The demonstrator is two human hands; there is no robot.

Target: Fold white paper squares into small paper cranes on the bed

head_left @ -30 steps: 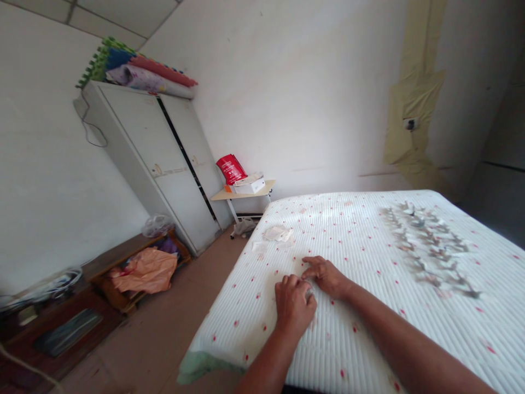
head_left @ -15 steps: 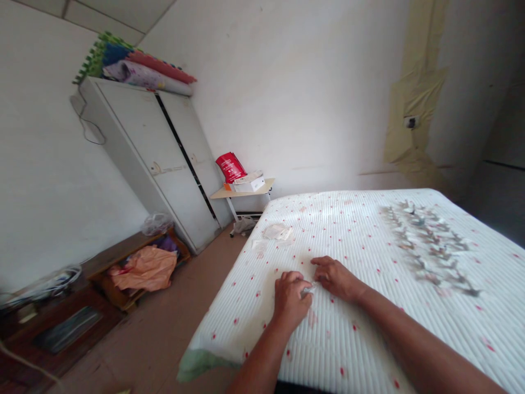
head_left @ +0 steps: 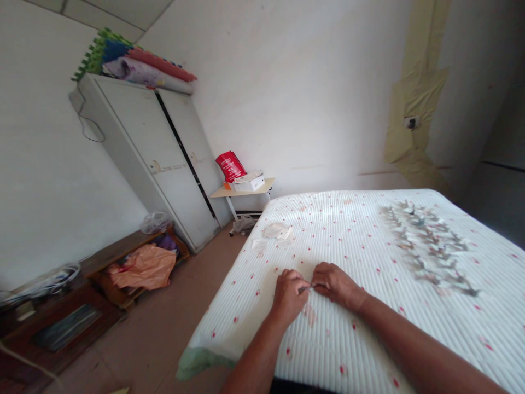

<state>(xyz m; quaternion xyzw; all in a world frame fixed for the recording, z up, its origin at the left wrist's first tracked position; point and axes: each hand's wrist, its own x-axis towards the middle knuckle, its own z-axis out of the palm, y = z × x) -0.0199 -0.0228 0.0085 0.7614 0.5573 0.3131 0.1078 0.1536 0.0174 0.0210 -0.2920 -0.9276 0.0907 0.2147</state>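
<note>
Paper [head_left: 304,288], small and grey, is low over the quilt [head_left: 336,230], pinched between thumb and fingers of our left hand [head_left: 289,293]; our right hand [head_left: 335,285] bunches its fingers at its other end, though we cannot tell whether they grip it.

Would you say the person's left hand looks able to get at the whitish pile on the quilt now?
Probably yes: only flat quilt shows between the left hand and the whitish pile, though that hand seems to pinch a small greyish piece, which may need releasing first.
</note>
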